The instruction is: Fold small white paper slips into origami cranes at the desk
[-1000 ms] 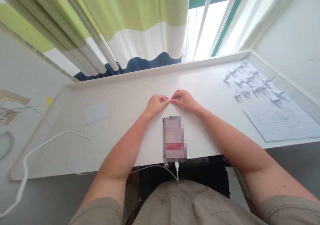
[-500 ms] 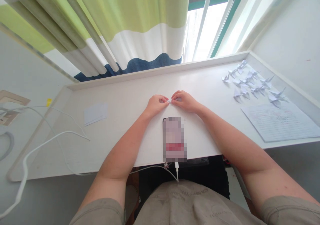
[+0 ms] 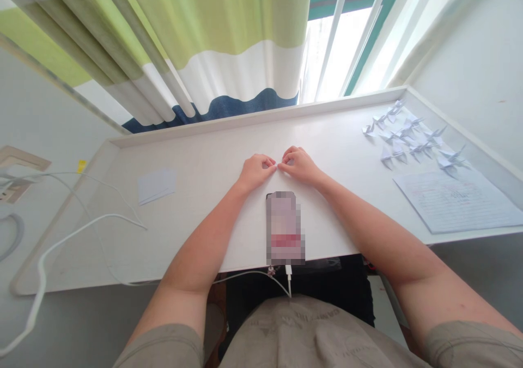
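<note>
My left hand (image 3: 257, 172) and my right hand (image 3: 301, 166) meet over the middle of the white table, thumbs and fingers pinched. Between the fingertips is a small piece of white paper (image 3: 277, 165), mostly covered by my fingers, so its folded shape cannot be made out. Just below my hands lies a phone (image 3: 284, 221) with a blurred screen and a charging cable plugged into its near end. Off to the left rest some loose sheets of white paper (image 3: 156, 186).
Several folded paper cranes (image 3: 450, 161) stand at the back right. Nearer the right edge lies a sheet with writing (image 3: 457, 201). A white cable (image 3: 73, 239) loops over the table's left side. A raised rim (image 3: 261, 118) runs along the back, below a curtain (image 3: 229, 19).
My fingertips have shifted slightly at the small paper, and less of it shows between them. Everything else stays in place, apart from a slight camera shift.
</note>
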Motion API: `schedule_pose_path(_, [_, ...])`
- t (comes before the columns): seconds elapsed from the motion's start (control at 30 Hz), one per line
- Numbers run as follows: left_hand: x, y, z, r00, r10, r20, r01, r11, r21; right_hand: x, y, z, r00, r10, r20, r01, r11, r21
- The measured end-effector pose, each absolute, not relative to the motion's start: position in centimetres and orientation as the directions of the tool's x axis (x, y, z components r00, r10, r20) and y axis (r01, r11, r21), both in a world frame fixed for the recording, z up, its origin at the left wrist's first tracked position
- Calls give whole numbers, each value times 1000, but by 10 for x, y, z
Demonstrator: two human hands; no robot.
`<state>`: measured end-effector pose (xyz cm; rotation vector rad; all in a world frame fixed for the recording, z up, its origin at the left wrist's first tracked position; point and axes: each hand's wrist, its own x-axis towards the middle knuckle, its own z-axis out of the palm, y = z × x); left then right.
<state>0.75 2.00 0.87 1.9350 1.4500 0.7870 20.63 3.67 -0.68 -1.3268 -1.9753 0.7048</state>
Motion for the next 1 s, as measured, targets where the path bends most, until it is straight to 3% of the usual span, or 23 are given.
schedule_pose_path(0.67, [8,19,5,223,966,133,612,-245,752,207,40,-12,-254,937,241,601,348,-720])
schedule_pose_path(1.0, [3,25,0,81,960,269,752,-236,615,216,28,-7,-367,892,265,601,444,-664])
